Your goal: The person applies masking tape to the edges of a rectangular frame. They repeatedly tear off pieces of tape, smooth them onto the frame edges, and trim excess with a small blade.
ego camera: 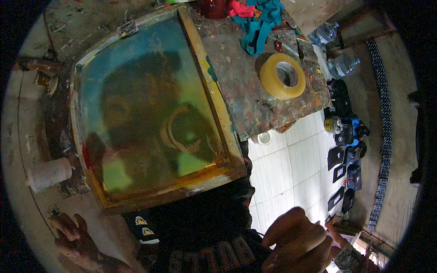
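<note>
My left hand [76,239] is raised at the lower left with its fingers apart and nothing visible in it. Close to the camera at the lower right, my right hand [295,242] has curled fingers; whether something is inside them is hidden. Between and above the hands lies a wooden-framed printing screen [227,136] with a greenish, translucent mesh that shows reflections. A small metal clip-like piece [127,29] sits on its far edge. Right of the screen, a roll of clear yellowish packing tape [268,76] lies on the paint-spattered table [235,92].
Teal cloth strips [254,37] and a pink cloth [241,8] lie beside a dark red container [213,8]. A white roll [51,173] is at left. Water bottles [343,66] and dark printed fabric pieces [336,198] line the tiled floor; another person's arm [336,235] reaches there.
</note>
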Available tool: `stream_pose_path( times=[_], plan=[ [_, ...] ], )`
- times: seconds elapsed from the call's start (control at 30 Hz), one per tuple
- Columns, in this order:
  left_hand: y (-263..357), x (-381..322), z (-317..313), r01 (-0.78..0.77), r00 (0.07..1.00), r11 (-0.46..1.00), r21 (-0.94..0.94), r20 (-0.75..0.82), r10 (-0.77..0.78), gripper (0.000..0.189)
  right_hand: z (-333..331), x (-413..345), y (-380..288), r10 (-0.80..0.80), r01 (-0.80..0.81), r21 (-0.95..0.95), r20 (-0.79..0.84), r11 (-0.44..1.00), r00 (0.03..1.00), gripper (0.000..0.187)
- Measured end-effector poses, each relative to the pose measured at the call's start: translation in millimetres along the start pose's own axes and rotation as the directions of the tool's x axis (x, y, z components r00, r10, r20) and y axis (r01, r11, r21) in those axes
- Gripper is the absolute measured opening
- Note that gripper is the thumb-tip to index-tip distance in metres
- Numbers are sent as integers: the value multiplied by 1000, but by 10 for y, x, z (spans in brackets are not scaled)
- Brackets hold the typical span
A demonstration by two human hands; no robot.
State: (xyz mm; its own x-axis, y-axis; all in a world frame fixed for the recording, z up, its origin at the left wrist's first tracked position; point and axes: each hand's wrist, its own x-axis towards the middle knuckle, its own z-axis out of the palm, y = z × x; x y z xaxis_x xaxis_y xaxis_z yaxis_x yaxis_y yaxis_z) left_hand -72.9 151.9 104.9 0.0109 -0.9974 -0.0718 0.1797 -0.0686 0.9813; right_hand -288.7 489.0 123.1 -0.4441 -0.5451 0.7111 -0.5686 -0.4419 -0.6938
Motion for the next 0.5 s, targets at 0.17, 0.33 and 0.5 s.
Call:
stream_pose_path(
  times=[0.17,0.33,0.5],
  plan=[
    [4,14,-177,-147,873,987,66,477,99,31,17,349,-312,838,-735,-464,28,494,545,18],
    [27,43,-310,-207,737,978,-10,656,163,21,-302,66,1096,356,-185,-751,70,634,932,46],
    [27,37,-373,-226,663,970,-88,716,219,26,-189,79,2498,451,-74,-964,51,254,891,80]
  ],
)
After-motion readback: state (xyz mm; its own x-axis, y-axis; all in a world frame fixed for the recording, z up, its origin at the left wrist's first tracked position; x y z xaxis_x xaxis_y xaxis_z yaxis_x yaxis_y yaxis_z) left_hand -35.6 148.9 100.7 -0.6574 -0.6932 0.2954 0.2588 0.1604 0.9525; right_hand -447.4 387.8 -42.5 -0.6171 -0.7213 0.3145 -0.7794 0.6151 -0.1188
